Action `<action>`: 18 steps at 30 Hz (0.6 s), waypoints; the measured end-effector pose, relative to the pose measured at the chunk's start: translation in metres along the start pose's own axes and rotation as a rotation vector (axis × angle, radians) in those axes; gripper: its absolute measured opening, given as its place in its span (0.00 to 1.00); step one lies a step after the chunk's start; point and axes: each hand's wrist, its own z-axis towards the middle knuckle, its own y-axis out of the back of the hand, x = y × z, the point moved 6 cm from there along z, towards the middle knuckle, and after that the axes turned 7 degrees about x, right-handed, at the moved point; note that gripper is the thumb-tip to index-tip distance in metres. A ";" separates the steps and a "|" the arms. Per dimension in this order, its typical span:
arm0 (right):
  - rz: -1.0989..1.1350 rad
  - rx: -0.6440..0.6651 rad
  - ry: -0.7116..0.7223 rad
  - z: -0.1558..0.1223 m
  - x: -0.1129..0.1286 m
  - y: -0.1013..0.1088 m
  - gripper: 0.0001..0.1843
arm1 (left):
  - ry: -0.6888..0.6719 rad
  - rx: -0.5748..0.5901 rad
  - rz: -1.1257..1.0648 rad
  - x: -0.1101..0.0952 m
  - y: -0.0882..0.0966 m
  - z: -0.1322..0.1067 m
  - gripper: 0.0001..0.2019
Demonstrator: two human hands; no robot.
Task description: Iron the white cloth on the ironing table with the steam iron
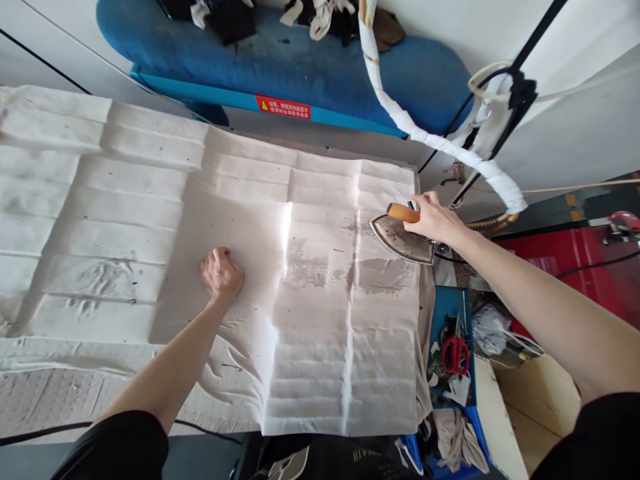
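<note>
Right hand [434, 221] grips a scuffed iron [401, 240] beside the creased, perhaps damp cloth [315, 320]; left hand [223, 273] sits fisted on it.

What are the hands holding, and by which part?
The right hand grips a pointed metal clothes iron by its orange wooden handle. The left hand holds nothing; it rests in a fist on the white cloth.

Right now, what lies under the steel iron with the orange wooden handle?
The metal iron sits over a creased white cloth; the patch beneath it is hidden.
</note>
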 end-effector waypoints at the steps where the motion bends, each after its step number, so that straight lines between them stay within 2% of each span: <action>1: 0.007 0.003 0.006 0.001 0.000 -0.001 0.41 | 0.002 -0.003 0.006 0.001 0.000 0.000 0.13; 6: 0.022 0.082 -0.062 0.003 -0.003 -0.005 0.23 | 0.011 -0.007 0.028 0.003 -0.003 0.002 0.15; 18: 0.009 0.114 -0.038 0.007 -0.004 -0.006 0.21 | 0.017 0.031 0.060 0.001 -0.003 0.002 0.17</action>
